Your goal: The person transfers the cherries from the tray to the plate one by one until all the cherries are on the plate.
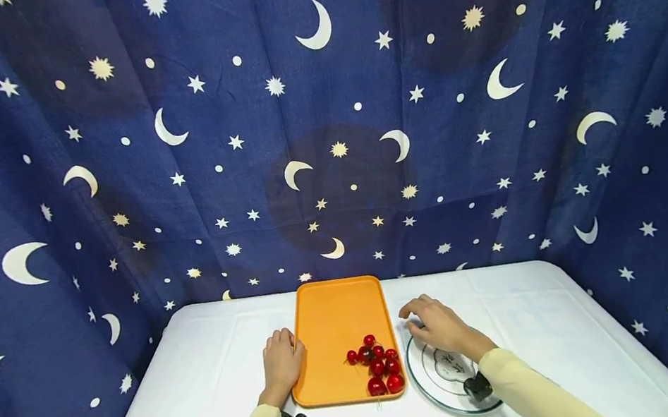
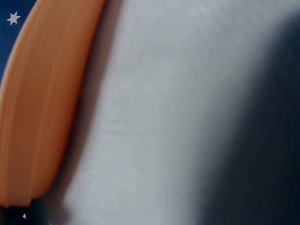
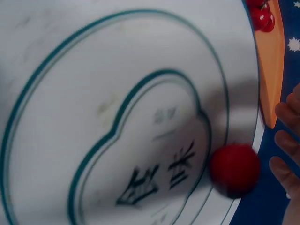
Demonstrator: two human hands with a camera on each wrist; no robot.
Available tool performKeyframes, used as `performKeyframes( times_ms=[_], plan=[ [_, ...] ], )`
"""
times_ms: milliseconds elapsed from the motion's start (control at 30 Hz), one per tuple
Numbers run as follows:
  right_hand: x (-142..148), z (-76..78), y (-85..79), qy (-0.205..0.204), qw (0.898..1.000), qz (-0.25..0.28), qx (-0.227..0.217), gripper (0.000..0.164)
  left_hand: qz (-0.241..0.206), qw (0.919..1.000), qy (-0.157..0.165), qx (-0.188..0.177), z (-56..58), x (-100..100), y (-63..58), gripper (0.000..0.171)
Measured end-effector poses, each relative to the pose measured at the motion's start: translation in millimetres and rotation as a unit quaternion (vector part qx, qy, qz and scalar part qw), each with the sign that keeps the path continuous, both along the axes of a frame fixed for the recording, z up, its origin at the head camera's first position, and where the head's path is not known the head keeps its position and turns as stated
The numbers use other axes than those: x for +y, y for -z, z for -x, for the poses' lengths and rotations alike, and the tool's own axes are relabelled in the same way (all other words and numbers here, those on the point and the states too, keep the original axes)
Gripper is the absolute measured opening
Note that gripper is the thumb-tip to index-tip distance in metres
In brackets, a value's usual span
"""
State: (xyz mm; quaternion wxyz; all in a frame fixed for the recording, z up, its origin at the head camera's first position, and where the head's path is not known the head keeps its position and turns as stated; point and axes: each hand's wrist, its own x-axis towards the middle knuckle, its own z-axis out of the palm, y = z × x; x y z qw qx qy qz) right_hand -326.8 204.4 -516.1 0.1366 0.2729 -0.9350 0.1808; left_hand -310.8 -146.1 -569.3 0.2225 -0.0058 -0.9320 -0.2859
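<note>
My left hand [image 1: 283,359] rests at the left rim of the orange tray [image 1: 331,323]; its grip on the rim, if any, is hidden, and the left wrist view shows only the tray's side, not the fingers. On the tray's near right corner lie several red cherries [image 1: 377,368]. My right hand [image 1: 439,325] is over the far left part of a round white plate [image 1: 426,384] with green rings and dark characters. Apart from its loosely bent fingers [image 3: 285,140], one blurred red cherry [image 3: 234,169] appears over the plate; whether it touches the plate, I cannot tell.
A white cloth [image 1: 216,374] covers the table. The plate stands just right of the tray. Behind the table and at both sides hangs a dark blue curtain [image 1: 255,191] with moons and stars. A black wrist device [image 1: 477,386] overlaps the plate's near side.
</note>
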Motion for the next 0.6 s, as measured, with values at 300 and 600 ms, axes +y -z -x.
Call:
performKeyframes(
  times_ms=[300,600],
  plan=[
    [-26,-0.3,-7.7,-0.048,0.999,0.001,-0.025,0.025,0.008,0.9999,-0.009,0.006,5.3,-1,3.3,0.019],
    [-40,1.0,-2.1,-0.079,0.994,-0.013,-0.073,0.032,0.004,1.0000,-0.008,0.002,0.9,1,-0.2,0.020]
  ],
)
